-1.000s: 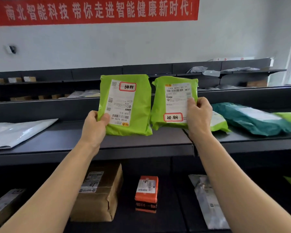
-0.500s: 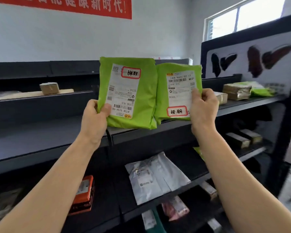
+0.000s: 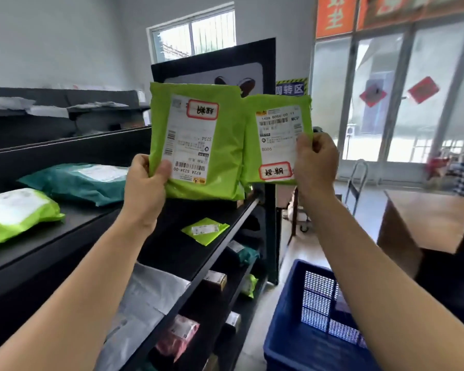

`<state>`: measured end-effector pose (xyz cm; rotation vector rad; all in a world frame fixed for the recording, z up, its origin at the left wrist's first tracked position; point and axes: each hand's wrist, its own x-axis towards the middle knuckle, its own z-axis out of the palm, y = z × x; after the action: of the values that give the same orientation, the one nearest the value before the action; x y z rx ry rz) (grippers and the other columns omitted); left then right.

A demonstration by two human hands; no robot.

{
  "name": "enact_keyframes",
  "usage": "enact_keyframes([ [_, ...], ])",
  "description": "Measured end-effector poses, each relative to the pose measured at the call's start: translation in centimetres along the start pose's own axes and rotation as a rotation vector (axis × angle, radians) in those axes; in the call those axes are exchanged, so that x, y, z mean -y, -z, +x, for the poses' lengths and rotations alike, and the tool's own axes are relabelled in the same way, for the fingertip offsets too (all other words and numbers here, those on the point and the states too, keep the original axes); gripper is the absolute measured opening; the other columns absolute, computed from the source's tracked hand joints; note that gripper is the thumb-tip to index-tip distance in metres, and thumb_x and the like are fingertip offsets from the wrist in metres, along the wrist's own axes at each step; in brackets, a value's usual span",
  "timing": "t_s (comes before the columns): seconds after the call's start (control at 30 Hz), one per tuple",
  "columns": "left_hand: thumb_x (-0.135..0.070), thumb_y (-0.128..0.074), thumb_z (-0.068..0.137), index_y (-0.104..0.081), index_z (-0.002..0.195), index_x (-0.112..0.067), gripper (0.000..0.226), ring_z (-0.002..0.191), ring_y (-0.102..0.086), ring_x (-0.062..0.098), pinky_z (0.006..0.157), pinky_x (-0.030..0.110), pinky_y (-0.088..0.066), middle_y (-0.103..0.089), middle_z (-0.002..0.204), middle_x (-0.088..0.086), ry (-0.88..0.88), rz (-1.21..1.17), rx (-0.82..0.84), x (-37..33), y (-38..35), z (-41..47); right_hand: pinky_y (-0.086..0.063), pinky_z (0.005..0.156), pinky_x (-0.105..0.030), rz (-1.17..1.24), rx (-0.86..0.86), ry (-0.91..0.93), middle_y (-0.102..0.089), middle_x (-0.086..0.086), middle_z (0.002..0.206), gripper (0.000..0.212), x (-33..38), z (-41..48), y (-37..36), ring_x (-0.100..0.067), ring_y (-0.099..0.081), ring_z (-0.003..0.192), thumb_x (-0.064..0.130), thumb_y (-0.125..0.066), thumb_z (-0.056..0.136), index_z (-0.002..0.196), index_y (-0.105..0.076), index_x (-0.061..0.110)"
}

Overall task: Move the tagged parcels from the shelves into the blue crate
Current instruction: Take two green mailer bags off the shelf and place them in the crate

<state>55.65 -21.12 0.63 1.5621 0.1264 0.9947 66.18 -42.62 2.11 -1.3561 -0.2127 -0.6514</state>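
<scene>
Shelving [image 3: 204, 253] of dark metal fills the left side and ends at a black upright end panel [image 3: 268, 65], its front edges running diagonally down toward the viewer. To the right of that panel the floor lies open as far as the glass doors, with a wooden table [image 3: 423, 218] at the right edge. The blue crate [image 3: 287, 325] stands on the floor low down, just beside the shelf end and under the right forearm, its mesh wall and open top visible.

Both arms are raised in front of the shelf end. The left hand [image 3: 142, 191] is clamped on the lower left corner of a larger green parcel [image 3: 225, 145], thumb on its white shipping label. The right hand [image 3: 315, 162] pinches the right edge of a smaller green parcel [image 3: 255, 145], thumb and fingers closed over the label. Each label bears a red-bordered tag. The two parcels are held upright side by side, their inner edges overlapping, well above the crate.

A teal parcel [image 3: 75, 183] and another green one [image 3: 14, 212] lie on the upper shelf at left.
</scene>
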Motion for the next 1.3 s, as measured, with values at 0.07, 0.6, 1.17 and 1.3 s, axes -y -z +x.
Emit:
enact_keyframes([
  [0.07,-0.015,-0.051,0.095,-0.049,0.086,-0.024,0.013,0.085,-0.065,0.007,0.065,0.018,-0.055,-0.065,0.095,-0.004,0.019,-0.066,0.059,0.8,-1.9,-0.2,-0.050,0.053,-0.016,-0.036,-0.072,0.043,-0.054,0.004,0.072,0.026,-0.2,0.3,2.2,-0.012,-0.059,0.067,0.018,-0.049,0.094,0.069,-0.043,0.019],
  [0.6,-0.015,-0.048,0.096,-0.045,0.082,-0.020,0.016,0.076,-0.060,0.006,0.056,0.015,-0.051,-0.061,0.089,-0.005,0.132,-0.121,0.328,5.7,-16.8,-4.1,-0.046,0.055,-0.022,-0.215,-0.339,0.011,-0.049,0.004,0.070,0.032,-4.7,3.9,15.4,-0.015,-0.053,0.069,0.013,-0.051,0.093,0.064,-0.038,0.020],
  [1.17,-0.006,-0.055,0.092,-0.049,0.083,-0.021,0.019,0.075,-0.064,0.006,0.057,0.014,-0.054,-0.064,0.088,-0.004,0.345,-0.079,0.393,17.2,-27.5,-4.9,-0.051,0.072,-0.042,-0.363,-0.325,-0.219,-0.052,0.009,0.066,0.029,-18.9,10.4,21.5,-0.014,-0.054,0.068,0.022,-0.050,0.089,0.062,-0.038,0.024],
  [1.3,-0.003,-0.054,0.091,-0.048,0.082,-0.021,0.021,0.080,-0.063,0.012,0.068,0.024,-0.056,-0.063,0.089,-0.003,0.431,-0.047,0.411,21.2,-29.7,-3.7,-0.046,0.053,-0.021,-0.373,-0.336,-0.223,-0.050,0.007,0.067,0.030,-22.4,11.7,21.7,-0.006,-0.051,0.061,0.015,-0.051,0.090,0.064,-0.038,0.022],
])
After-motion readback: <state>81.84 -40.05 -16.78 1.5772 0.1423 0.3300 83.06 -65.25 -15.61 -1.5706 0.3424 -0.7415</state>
